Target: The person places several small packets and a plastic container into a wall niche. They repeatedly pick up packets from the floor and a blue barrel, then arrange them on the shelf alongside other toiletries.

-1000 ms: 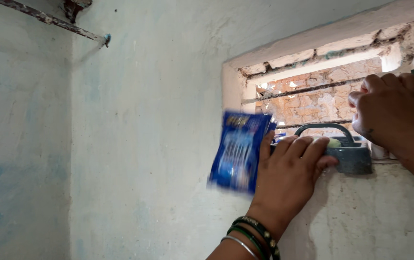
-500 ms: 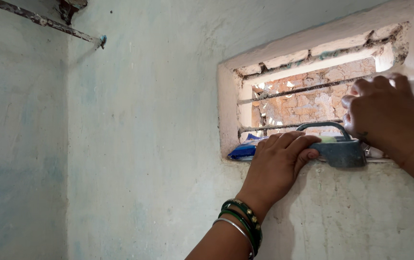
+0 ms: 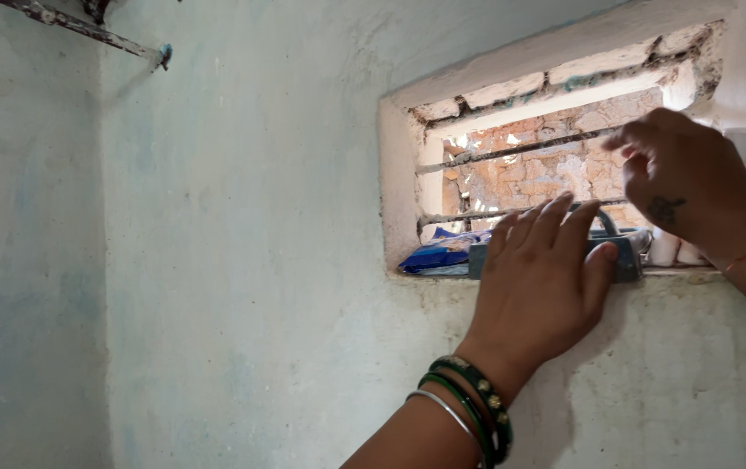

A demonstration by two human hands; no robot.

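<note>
Your left hand [image 3: 546,282] is spread flat, fingers open, pressed against the front of the grey-blue plastic holder with the arched handle [image 3: 626,257] that sits on the ledge of the small wall opening [image 3: 407,174]. You're not gripping it, just covering most of it with your palm (only its right end and a bit of the handle show past your fingers). Green and silver bangles [image 3: 468,408] sit on that wrist.

The blue sachet [image 3: 438,254] lies flat on the ledge just left of the holder, touching or nearly touching it.

Your right hand [image 3: 690,178] is up at the right side of the opening, fingers curled near the horizontal iron bars [image 3: 512,152]; can't tell if it's holding anything. Brick wall [image 3: 555,174] shows behind the bars.
</note>
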